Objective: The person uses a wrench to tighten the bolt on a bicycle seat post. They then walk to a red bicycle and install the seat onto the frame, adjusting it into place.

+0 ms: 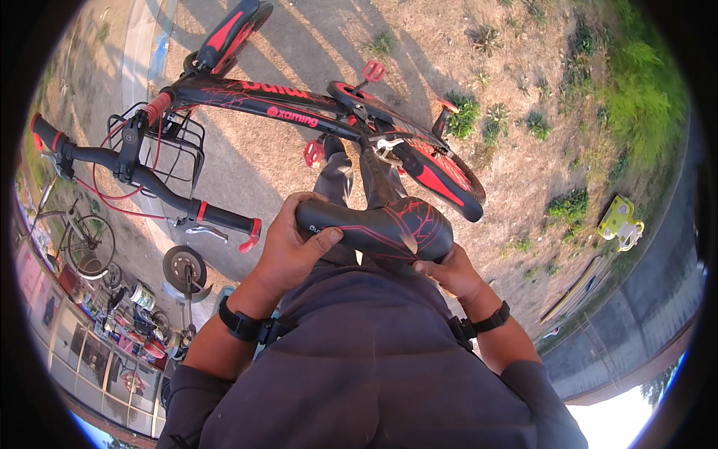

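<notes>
A black bicycle saddle (370, 227) with red line patterns lies crosswise just in front of my body. My left hand (297, 238) grips its narrow nose, thumb on top. At the wide rear end, my right hand (454, 272) holds the edge, its fingers partly hidden beneath. A torn or pale spot shows on the cover near my right thumb. Beyond the saddle stands a black and red bicycle frame (269, 109), its handlebar (160, 185) to the left and its rear wheel (457, 171) to the right. Whether the saddle is attached to the frame is hidden.
A wire basket (196, 160) hangs at the bicycle's front. Red pedals (315, 153) stick out near my legs. At left are a small wheel (185, 268), another bicycle (90, 244) and a bucket (142, 294). A yellow-green plastic object (620, 221) lies on the ground at right.
</notes>
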A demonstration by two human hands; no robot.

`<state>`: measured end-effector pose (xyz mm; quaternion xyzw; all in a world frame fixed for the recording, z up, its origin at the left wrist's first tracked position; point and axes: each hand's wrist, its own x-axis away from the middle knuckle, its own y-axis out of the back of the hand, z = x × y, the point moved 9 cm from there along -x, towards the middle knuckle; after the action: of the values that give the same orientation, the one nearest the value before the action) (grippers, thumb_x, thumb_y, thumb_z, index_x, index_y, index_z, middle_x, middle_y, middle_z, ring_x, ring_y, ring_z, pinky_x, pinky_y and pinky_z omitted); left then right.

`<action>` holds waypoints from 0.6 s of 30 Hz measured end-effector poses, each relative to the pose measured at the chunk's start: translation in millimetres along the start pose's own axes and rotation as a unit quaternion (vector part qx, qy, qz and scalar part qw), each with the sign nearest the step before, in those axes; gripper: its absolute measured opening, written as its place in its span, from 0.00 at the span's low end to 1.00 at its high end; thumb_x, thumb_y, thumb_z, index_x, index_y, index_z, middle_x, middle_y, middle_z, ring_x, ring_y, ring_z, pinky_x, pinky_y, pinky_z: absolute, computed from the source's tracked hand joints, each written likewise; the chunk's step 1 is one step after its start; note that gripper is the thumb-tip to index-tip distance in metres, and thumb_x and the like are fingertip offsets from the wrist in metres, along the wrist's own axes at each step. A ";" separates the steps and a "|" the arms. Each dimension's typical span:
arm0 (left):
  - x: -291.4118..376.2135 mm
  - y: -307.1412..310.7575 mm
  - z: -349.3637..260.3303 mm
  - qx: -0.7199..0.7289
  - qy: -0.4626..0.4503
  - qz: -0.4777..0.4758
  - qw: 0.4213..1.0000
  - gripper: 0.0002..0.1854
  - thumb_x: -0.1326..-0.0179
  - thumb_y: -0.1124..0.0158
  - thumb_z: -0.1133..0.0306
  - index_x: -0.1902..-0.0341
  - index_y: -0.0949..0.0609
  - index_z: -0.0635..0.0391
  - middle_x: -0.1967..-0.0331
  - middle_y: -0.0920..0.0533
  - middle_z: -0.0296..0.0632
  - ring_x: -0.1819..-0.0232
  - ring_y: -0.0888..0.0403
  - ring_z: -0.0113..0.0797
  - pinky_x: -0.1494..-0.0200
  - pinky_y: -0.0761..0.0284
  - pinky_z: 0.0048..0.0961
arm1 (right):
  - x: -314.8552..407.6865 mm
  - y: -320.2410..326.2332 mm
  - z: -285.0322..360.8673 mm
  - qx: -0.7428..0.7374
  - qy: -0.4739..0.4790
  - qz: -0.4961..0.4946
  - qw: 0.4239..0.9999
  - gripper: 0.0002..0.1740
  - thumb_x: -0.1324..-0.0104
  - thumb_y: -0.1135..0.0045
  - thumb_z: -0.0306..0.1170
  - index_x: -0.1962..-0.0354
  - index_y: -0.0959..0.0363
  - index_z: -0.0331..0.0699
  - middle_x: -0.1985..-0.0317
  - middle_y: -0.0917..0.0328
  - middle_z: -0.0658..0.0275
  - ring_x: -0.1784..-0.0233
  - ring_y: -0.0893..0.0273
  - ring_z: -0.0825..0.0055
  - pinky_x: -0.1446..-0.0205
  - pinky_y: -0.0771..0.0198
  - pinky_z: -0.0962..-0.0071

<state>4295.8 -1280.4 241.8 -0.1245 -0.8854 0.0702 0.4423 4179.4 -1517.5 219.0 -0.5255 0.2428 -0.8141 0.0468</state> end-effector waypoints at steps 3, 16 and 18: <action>-2.7 8.9 -2.9 -0.009 -0.017 -0.027 0.999 0.29 0.38 0.28 0.69 0.39 0.33 0.62 0.49 0.25 0.41 0.45 0.26 0.28 0.41 0.27 0.27 | -4.6 -5.8 16.4 0.043 0.029 -0.008 0.999 0.42 0.41 0.24 0.34 0.34 0.35 0.32 0.37 0.26 0.58 0.34 0.29 0.72 0.33 0.31 0.67; 6.5 1.6 8.8 -0.003 -0.034 -0.051 0.998 0.33 0.38 0.28 0.63 0.37 0.34 0.62 0.49 0.28 0.39 0.46 0.29 0.27 0.41 0.32 0.26 | -21.1 -0.1 82.1 0.271 0.110 -0.139 0.946 0.48 0.51 0.17 0.43 0.39 0.32 0.27 0.48 0.20 0.56 0.45 0.22 0.72 0.39 0.26 0.71; 11.9 1.7 16.6 0.009 -0.023 -0.051 0.998 0.31 0.37 0.29 0.65 0.37 0.34 0.62 0.48 0.28 0.39 0.45 0.29 0.28 0.40 0.31 0.26 | -22.8 0.1 85.8 0.301 0.103 -0.121 0.940 0.49 0.50 0.17 0.44 0.38 0.33 0.27 0.47 0.21 0.56 0.45 0.22 0.73 0.40 0.26 0.72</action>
<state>4275.9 -1275.7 240.6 -0.0732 -0.9000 0.0585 0.4258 4264.8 -1539.7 228.3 -0.4254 -0.0754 -0.8984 0.0792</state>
